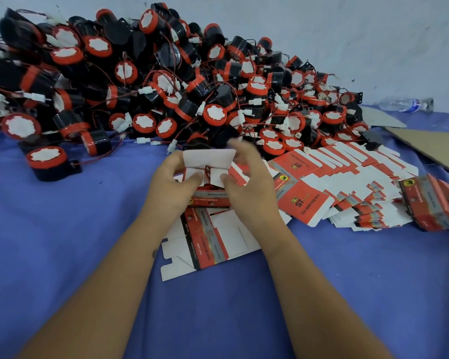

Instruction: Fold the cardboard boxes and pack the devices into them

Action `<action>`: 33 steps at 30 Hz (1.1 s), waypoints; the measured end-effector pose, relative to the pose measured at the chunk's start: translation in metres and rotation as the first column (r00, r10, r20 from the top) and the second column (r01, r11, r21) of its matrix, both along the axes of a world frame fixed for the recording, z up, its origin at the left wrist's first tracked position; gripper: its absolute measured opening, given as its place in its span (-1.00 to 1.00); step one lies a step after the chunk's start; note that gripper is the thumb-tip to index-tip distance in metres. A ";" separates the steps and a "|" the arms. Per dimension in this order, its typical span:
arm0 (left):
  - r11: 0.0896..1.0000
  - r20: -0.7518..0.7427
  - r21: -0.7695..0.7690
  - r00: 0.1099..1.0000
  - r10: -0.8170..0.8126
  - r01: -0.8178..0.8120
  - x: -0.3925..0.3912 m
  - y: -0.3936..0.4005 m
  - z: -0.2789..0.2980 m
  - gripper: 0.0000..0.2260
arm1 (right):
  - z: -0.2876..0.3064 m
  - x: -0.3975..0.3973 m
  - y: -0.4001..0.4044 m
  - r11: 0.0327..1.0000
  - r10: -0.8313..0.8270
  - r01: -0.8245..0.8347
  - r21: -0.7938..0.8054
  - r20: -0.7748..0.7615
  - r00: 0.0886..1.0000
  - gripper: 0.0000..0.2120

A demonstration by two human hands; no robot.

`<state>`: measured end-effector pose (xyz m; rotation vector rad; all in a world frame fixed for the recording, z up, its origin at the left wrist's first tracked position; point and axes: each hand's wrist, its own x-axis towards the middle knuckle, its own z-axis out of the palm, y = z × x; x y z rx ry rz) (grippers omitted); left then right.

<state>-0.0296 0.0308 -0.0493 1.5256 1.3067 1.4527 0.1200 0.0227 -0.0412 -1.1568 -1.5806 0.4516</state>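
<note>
Both forearms reach up from 6 o'clock over the blue cloth [62,229] toward the middle of the view, where the left hand [171,182] and the right hand [246,182] meet on one small red-and-white box [208,177]. Each hand grasps a side of it: the left thumb presses one white side flap inward, the right thumb presses the other, and the long lid flap stands up at 12 o'clock behind them. A dark device with a red wire seems to sit inside already (only a sliver shows between the flaps).

Under the wrists, at about 6 o'clock from the box, lies a flat unfolded carton [205,244]. A fan of flat cartons [347,182] spreads at 3 o'clock, and the great heap of black-and-red devices [166,81] fills 10 through 1 o'clock. One loose device [49,161] sits apart at 9 o'clock.

The step in hand looks like closing the top. To do it well, the person should tuck the wire fully below the side flaps before pressing them flat, hold both flaps down with the thumbs, then bring the lid forward and slip its tongue inside the front wall without creasing it.
</note>
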 end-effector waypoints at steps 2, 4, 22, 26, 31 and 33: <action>0.994 -0.092 0.087 0.993 0.077 -0.069 -0.002 -0.005 0.002 -0.77 | -0.001 0.003 -0.001 0.999 -0.007 0.003 0.047 0.083 0.996 -0.70; 0.988 -0.150 0.131 0.984 0.098 -0.079 -0.008 -0.005 0.001 -0.79 | -0.004 0.006 -0.001 0.999 -0.016 0.013 0.034 0.069 0.998 -0.66; 0.992 -0.345 0.050 0.934 -0.094 0.118 -0.029 -0.004 -0.003 -0.68 | -0.006 0.015 0.002 0.999 0.028 -0.020 -0.027 0.303 0.953 -0.73; 0.990 -0.247 0.018 0.961 -0.128 0.137 -0.029 -0.003 -0.001 -0.67 | -0.006 0.013 0.001 1.000 0.019 -0.021 0.004 0.308 0.951 -0.73; 0.991 -0.127 0.028 0.983 -0.130 0.135 -0.029 -0.004 0.002 -0.73 | -0.002 0.009 0.000 1.000 0.017 -0.015 -0.011 0.250 0.968 -0.75; 0.991 -0.066 0.041 0.990 -0.125 0.128 -0.027 -0.004 0.001 -0.75 | -0.001 0.008 0.000 1.000 0.020 -0.019 -0.006 0.227 0.974 -0.79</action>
